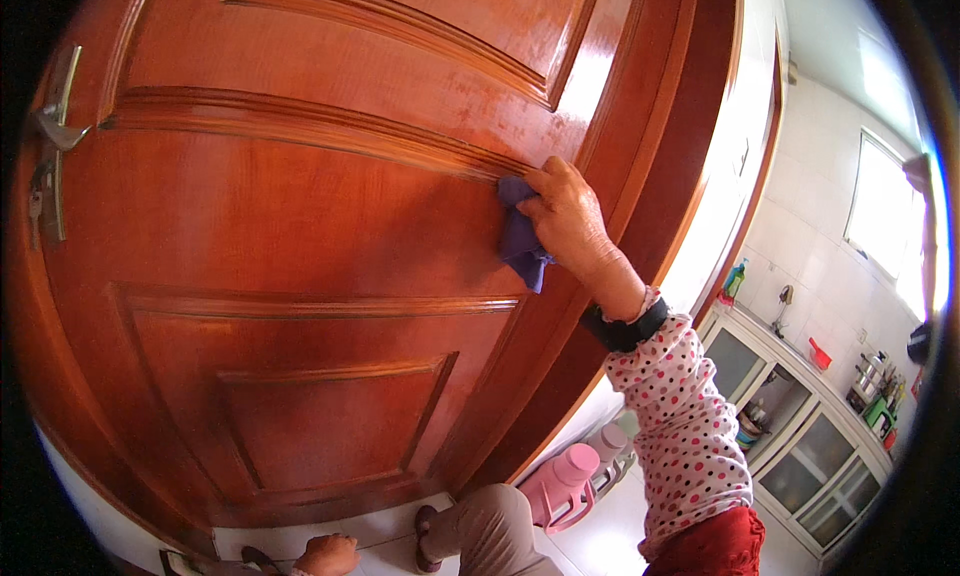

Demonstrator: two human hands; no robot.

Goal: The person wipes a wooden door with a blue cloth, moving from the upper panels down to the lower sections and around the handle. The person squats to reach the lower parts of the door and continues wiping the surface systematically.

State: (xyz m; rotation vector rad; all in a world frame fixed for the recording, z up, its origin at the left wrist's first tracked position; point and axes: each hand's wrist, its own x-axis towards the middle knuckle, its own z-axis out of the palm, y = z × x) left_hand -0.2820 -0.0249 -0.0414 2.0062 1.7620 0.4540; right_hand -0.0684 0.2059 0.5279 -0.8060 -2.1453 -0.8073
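My right hand (566, 212) grips a folded purple cloth (523, 235) and presses it on a glossy red-brown wooden door (300, 216), at the right end of a raised moulding. The arm wears a dotted sleeve with a dark band at the wrist. Low in the view, my left hand (328, 555) is by my knee, with its fingers curled; nothing shows in it. On the door's left side are a metal lever handle (64, 133) and a key (35, 201) in the lock plate.
A pink vacuum flask (559, 482) and other flasks stand on the tiled floor beside the door frame (637, 223). To the right is a kitchen counter (795, 355) with glass-fronted cabinets, a red scoop (819, 354), bottles and a metal pot, under a window.
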